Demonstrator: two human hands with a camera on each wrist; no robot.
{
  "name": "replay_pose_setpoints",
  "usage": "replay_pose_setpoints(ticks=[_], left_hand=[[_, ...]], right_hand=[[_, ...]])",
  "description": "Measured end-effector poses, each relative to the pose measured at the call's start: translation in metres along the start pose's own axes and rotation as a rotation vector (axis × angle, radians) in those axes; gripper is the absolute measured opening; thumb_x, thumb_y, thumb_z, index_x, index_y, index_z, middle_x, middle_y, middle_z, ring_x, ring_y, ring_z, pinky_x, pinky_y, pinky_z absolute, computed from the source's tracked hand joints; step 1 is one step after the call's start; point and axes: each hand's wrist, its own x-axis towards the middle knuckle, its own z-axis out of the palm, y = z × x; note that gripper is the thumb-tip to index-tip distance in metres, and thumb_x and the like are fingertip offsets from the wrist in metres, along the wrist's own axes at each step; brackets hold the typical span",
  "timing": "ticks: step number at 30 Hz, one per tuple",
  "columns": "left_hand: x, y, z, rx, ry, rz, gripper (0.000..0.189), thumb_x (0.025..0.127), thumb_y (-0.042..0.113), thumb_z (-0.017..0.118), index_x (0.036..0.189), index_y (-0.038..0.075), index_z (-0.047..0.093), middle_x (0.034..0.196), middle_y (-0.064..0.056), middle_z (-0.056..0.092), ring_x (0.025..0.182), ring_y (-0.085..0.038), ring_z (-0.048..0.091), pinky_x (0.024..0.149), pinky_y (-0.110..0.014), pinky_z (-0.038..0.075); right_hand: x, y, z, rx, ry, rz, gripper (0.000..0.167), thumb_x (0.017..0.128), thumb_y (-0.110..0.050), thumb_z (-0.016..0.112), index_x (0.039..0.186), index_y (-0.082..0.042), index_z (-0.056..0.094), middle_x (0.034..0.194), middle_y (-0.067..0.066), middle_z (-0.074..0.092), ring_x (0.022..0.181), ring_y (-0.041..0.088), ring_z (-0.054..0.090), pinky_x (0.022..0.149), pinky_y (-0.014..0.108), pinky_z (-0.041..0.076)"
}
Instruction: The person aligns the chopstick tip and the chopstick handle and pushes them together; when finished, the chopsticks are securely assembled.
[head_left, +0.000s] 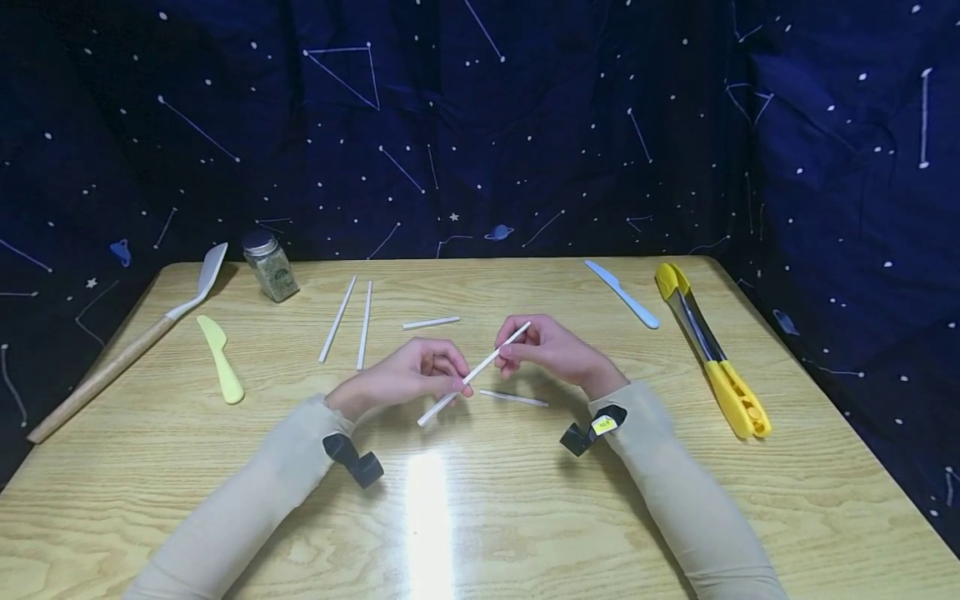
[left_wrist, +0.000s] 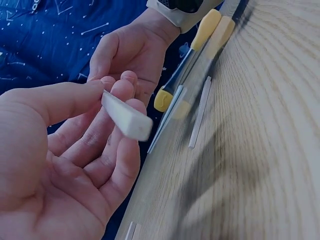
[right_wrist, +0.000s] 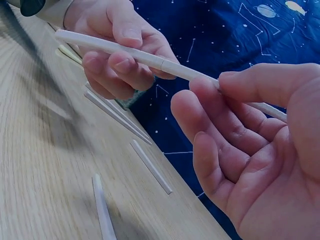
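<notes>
Between my two hands a thin white stick [head_left: 480,368] slants up to the right above the table. My left hand [head_left: 408,373] pinches its lower part between thumb and fingers. Nearer its upper end, my right hand [head_left: 551,348] pinches it too. A fine line crosses the stick [right_wrist: 150,59] between the hands in the right wrist view. Its blunt, squarish end [left_wrist: 137,126] points toward the left wrist camera. On the table lie two short white sticks, one behind the hands [head_left: 431,322] and one below them [head_left: 513,398]. Two longer white sticks [head_left: 337,319] lie to the left.
At the left are a wooden-handled spatula [head_left: 120,362], a yellow knife [head_left: 222,362] and a spice jar [head_left: 271,268]. A blue knife [head_left: 622,294] and yellow-ended tongs [head_left: 711,350] lie at the right. A dark starry cloth [head_left: 480,125] hangs behind the wooden table [head_left: 525,533].
</notes>
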Motion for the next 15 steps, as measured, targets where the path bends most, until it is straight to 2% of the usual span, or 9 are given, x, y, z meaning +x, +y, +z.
replay_pose_setpoints(ticks=[6, 9, 12, 15], left_hand=[[0.001, 0.001, 0.002, -0.026, -0.017, -0.005, 0.018, 0.091, -0.006, 0.056, 0.107, -0.014, 0.051, 0.099, -0.043, 0.059, 0.070, -0.019, 0.068, 0.067, -0.030, 0.057], [0.000, 0.002, 0.001, -0.034, -0.024, -0.016, 0.019, 0.091, -0.006, 0.056, 0.108, -0.013, 0.051, 0.101, -0.044, 0.058, 0.071, -0.020, 0.069, 0.069, -0.034, 0.058], [-0.001, 0.003, -0.004, 0.002, -0.017, -0.001, 0.020, 0.090, -0.007, 0.058, 0.108, -0.013, 0.051, 0.099, -0.038, 0.062, 0.077, -0.024, 0.070, 0.068, -0.031, 0.057], [-0.004, 0.007, -0.014, 0.027, 0.015, 0.005, 0.021, 0.089, -0.009, 0.058, 0.109, -0.012, 0.050, 0.097, -0.027, 0.067, 0.081, -0.026, 0.070, 0.067, -0.030, 0.057]], right_hand=[[0.001, -0.001, 0.003, 0.047, -0.016, -0.010, 0.003, 0.095, 0.000, 0.051, 0.095, 0.002, 0.054, 0.079, 0.001, 0.068, 0.072, 0.013, 0.067, 0.071, 0.026, 0.056], [0.001, -0.001, 0.003, 0.062, -0.010, 0.009, 0.008, 0.094, 0.001, 0.050, 0.102, 0.004, 0.049, 0.081, 0.004, 0.068, 0.071, 0.014, 0.068, 0.073, 0.028, 0.056], [0.000, -0.002, 0.002, 0.043, -0.001, 0.032, 0.017, 0.095, 0.000, 0.049, 0.111, 0.004, 0.045, 0.084, 0.010, 0.067, 0.072, 0.015, 0.066, 0.077, 0.030, 0.056], [0.000, -0.003, 0.000, 0.013, 0.012, 0.051, 0.021, 0.095, -0.002, 0.048, 0.115, 0.003, 0.043, 0.085, 0.010, 0.065, 0.072, 0.017, 0.064, 0.082, 0.030, 0.054]])
